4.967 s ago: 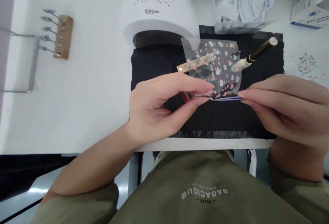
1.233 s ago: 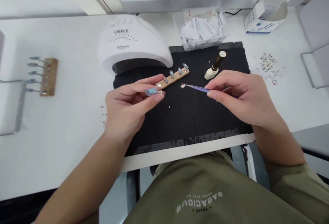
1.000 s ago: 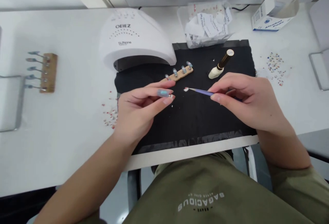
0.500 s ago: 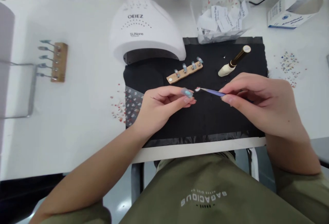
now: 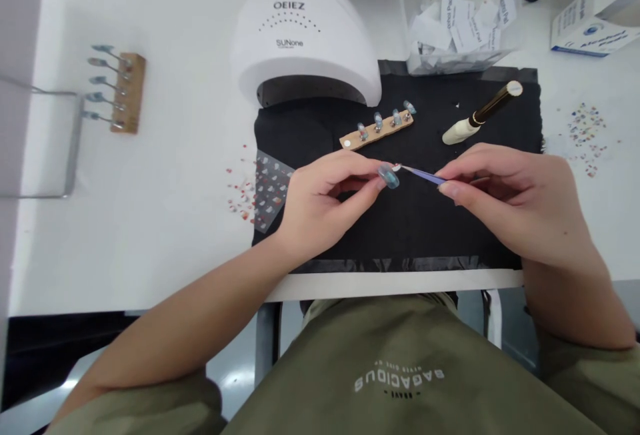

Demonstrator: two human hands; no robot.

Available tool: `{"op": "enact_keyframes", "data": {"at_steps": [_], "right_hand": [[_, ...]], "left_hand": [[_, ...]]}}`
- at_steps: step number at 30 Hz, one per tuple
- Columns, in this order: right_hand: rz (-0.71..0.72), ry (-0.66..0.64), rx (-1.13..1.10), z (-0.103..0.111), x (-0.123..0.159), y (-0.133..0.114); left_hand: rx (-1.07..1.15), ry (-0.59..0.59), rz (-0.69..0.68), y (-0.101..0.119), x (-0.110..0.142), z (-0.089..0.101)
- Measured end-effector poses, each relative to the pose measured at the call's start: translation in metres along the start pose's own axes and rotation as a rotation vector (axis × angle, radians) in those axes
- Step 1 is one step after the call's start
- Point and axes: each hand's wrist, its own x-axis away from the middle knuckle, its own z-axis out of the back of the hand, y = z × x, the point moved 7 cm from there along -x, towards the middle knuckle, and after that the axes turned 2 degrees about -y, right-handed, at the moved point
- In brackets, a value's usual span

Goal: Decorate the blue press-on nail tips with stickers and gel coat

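Between thumb and forefinger, my left hand [image 5: 333, 198] pinches a bluish, translucent false nail [image 5: 389, 176]. My right hand [image 5: 510, 198] is closed on purple tweezers [image 5: 425, 176], their tips pointing left. At those tips sits a small white and red sticker [image 5: 397, 167], close by the nail's upper edge; whether it touches the nail I cannot tell. Just beyond my hands lies a wooden nail stand [image 5: 370, 134] bearing several decorated nails. A cream polish bottle [image 5: 460, 132] with a dark cap stands behind my right hand.
A white nail lamp [image 5: 305, 42] stands at the back, beside a clear box [image 5: 425, 65] of alcohol pads. Left on the table is another wooden nail stand [image 5: 129, 92]. A sticker sheet [image 5: 273, 188] lies on the black mat [image 5: 400, 235]. Small gems [image 5: 587, 128] are scattered at right.
The sticker at the tweezer tips has come nearer the false nail, which is now turned to a different angle. The whole view has shifted slightly, so the table items appear farther right and higher.
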Motion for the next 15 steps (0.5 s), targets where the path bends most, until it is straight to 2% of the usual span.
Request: {"op": "enact_keyframes", "data": {"at_steps": [7,15], "right_hand": [[-0.019,0.000,0.015,0.0013,0.0006,-0.0007],[-0.024,-0.019,0.012,-0.0012,0.0007,0.0012]], "left_hand": [[-0.096,-0.001,-0.043,0.0053,-0.0013,0.0019],[-0.080,0.035,0.016,0.0016,-0.0011,0.0041]]}}
